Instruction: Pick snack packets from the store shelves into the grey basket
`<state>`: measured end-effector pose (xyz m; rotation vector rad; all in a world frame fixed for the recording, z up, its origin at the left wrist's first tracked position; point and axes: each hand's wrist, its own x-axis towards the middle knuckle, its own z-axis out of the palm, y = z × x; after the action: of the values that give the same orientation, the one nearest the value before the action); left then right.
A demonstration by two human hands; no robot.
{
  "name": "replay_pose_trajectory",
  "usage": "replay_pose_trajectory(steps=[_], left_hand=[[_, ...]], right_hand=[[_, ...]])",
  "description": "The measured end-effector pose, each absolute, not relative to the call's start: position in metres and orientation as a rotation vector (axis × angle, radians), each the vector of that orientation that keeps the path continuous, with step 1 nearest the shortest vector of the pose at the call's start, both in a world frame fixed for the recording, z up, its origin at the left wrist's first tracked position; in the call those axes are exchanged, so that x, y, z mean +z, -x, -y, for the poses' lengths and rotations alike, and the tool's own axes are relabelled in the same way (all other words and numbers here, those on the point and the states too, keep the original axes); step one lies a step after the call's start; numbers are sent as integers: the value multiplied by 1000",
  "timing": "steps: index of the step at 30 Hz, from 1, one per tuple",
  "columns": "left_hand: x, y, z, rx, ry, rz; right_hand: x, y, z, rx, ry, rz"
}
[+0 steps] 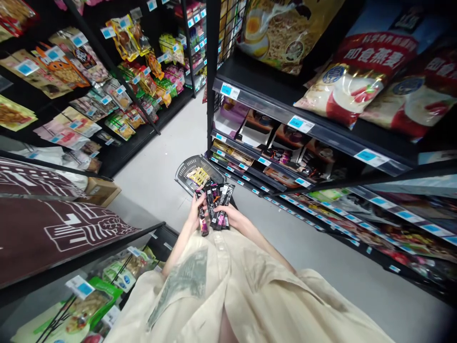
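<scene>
I stand in a shop aisle and look down at my cream shirt. My left hand (196, 209) is closed round one slim black and pink snack packet (203, 220). My right hand (232, 216) grips a fanned bunch of several similar black packets (219, 202). Both hands are held close together in front of my waist. Just beyond them on the floor sits a grey plastic shopping basket (185, 170) with a yellow packet (198, 176) inside.
Black shelves (271, 93) with blue price tags rise on the right, holding large oat bags and boxes. More snack shelves (107, 95) line the left. A cardboard box (102, 189) lies on the grey floor (157, 162) at the left.
</scene>
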<state>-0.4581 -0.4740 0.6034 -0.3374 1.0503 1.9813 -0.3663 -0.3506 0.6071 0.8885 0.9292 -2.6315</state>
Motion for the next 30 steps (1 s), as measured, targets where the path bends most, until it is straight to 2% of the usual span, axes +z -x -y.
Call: replay_pose_trajectory(steps=[5,11,16,21,30], left_hand=[[597,452,478,1938,271,-1409],[588,450,478,2000,162,-1531],[591,449,477,2044,283,-1391],[593,450,482,1931,402,-1112],[601,441,483,1988,295,-1274]], right_hand=[[614,367,359,-2510,-967,-1202],[618,365,359,-2463,-889,-1441],[616,362,358,-2468,-951,-1315],[615,358,356,-2482,-981,-1147],[611,355,357,-2524,-988,-1161]])
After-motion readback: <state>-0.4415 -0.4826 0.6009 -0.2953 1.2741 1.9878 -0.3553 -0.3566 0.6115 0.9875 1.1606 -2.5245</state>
